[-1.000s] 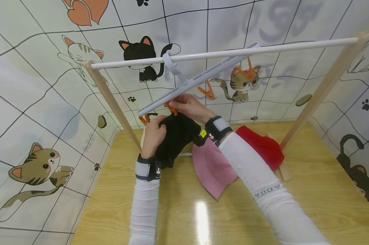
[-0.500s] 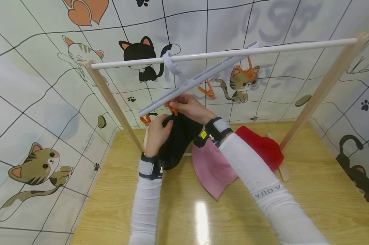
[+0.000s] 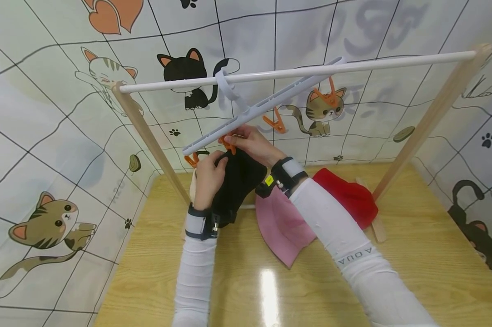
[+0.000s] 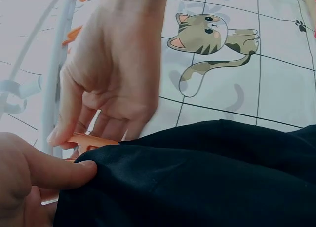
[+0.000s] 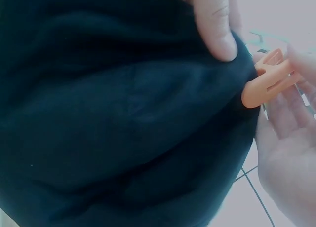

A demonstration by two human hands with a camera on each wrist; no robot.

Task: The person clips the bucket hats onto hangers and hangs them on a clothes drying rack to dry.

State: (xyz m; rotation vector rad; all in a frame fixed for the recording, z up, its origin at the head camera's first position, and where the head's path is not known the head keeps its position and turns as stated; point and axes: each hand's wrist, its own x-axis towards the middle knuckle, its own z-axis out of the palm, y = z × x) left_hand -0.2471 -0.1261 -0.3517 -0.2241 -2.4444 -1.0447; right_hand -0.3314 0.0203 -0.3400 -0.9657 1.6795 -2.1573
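Observation:
A black hat (image 3: 239, 181) hangs beneath the left half of a pale grey hanger (image 3: 266, 104). My left hand (image 3: 209, 177) pinches its upper edge, thumb on top of the cloth in the left wrist view. With thumb and fingers my right hand (image 3: 251, 143) pinches an orange clip (image 5: 269, 81) by its handles. The clip's jaws are at the hat's edge; whether they bite the cloth is unclear. Another orange clip (image 3: 191, 160) is at the hanger's left end, with a cream-coloured thing (image 3: 193, 184) below it, mostly hidden behind my left hand.
The hanger hooks over a white rail (image 3: 286, 73) between wooden posts. Two more orange clips, one nearer the middle (image 3: 275, 121), hang farther right. A pink bucket hat (image 3: 280, 222) and a red hat (image 3: 348, 197) lie on the wooden table (image 3: 156, 272).
My left hand has shifted slightly right along the black hat's edge, towards the clip. My right hand stays at the clip, almost still.

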